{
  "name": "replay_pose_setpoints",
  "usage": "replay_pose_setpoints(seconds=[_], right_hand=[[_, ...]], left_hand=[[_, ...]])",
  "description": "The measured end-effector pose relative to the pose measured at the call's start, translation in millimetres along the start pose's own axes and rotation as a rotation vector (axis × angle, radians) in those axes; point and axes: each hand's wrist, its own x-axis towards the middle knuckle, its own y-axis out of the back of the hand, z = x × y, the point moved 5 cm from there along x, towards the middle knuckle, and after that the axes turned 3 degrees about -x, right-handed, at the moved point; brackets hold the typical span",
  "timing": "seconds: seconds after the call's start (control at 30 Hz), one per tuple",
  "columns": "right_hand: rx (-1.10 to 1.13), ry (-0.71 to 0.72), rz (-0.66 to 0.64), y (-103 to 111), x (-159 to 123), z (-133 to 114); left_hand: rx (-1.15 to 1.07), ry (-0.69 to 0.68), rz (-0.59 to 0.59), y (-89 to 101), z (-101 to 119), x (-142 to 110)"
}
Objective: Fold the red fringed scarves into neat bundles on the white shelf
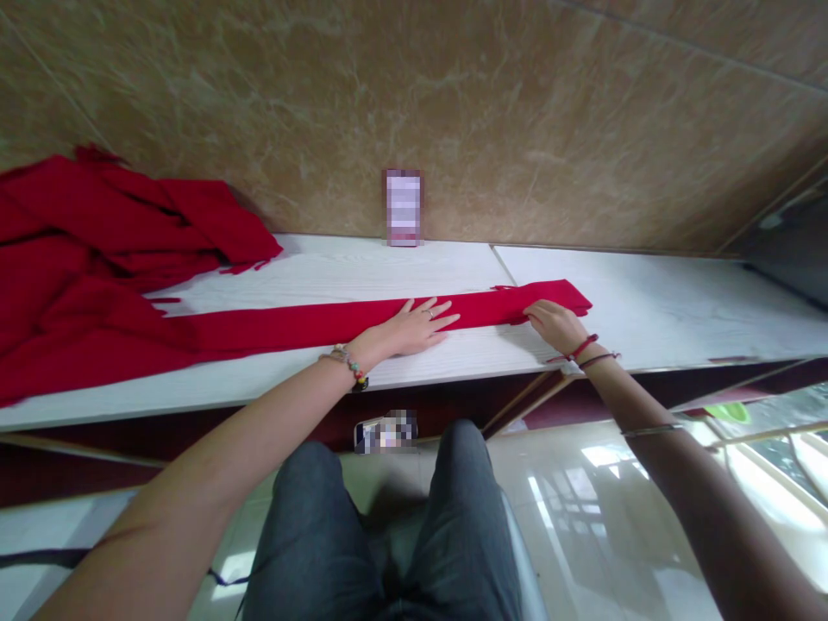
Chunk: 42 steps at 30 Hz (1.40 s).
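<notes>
A long red scarf [310, 328] lies stretched across a white wooden surface, folded into a narrow strip. My left hand [414, 329] rests flat on its middle with the fingers spread. At the right end, where the cloth is folded over and wider, my right hand [556, 328] pinches its near edge, fingers closed. A bit of fringe shows at the far edge near that end. Toward the left the strip widens into loose red cloth, and a heap of red fringed fabric [142, 228] lies behind it. Whether heap and strip are one piece I cannot tell.
A phone-like object [404, 207] with a blurred screen leans on the brown marbled wall [323, 103]. Another phone-like item [386, 431] lies below the tabletop [653, 302], near my knees. A seam crosses the tabletop behind the scarf's right end. Tiled floor shows beneath.
</notes>
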Motion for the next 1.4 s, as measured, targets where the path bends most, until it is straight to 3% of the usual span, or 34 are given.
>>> replay_pose_setpoints(seconds=[0.3, 0.57, 0.7, 0.83, 1.0, 1.4], right_hand=[[-0.029, 0.056, -0.077, -1.5, -1.4, -3.5], [0.164, -0.111, 0.098, 8.3, 29.4, -31.6], [0.159, -0.090, -0.028, -12.3, 52.7, -57.7], [0.110, -0.058, -0.222, -30.8, 52.1, -67.6], [0.020, -0.119, -0.262, -30.9, 33.0, -40.7], [-0.043, -0.419, -0.314, -36.3, -2.9, 73.8]], left_hand=[[-0.057, -0.019, -0.073, 1.8, -2.7, -11.2], [-0.061, -0.107, 0.025, 3.6, -9.2, -5.6], [-0.054, -0.144, 0.070, 0.0, -14.1, -3.4], [-0.047, -0.153, 0.060, -4.3, -16.0, -2.5], [-0.045, -0.170, 0.061, -2.4, -13.6, -4.1], [-0.041, -0.178, 0.089, -6.2, -15.5, -3.3]])
